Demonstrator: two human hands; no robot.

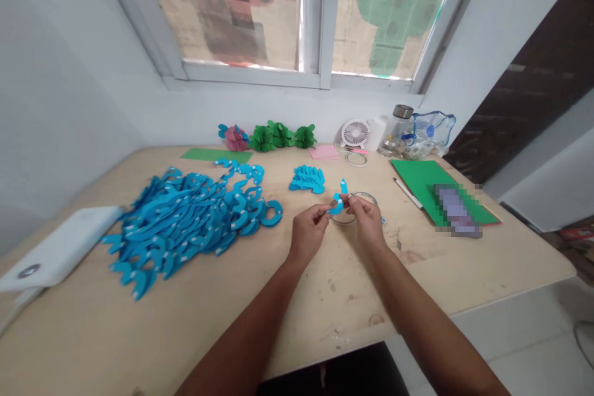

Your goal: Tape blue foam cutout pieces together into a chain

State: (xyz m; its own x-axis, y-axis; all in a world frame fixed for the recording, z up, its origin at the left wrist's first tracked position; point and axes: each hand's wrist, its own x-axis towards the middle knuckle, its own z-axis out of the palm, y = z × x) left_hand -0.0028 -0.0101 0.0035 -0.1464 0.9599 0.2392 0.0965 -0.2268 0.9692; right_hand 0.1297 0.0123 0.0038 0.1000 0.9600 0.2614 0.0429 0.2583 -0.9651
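Observation:
My left hand (307, 232) and my right hand (368, 221) meet near the middle of the table. Between them is a small curved blue paper piece (337, 204), pinched by the fingers of both hands; a pale patch shows on it. Just behind the fingers lies another small blue paper piece (344, 186). A thin ring like a tape roll (371, 196) lies beneath and behind my hands, partly covered by them. To the left spreads a large pile of curved blue paper pieces (185, 216) with white patches. A smaller blue stack (307, 179) lies behind my left hand.
Along the wall stand green paper pompoms (280, 136), a pink one (234, 138), a small fan (355, 133) and a glass bottle (396, 130). At right lie a green sheet (420, 182), a pen (408, 193) and a blurred phone (457, 210). A white device (65, 247) sits left.

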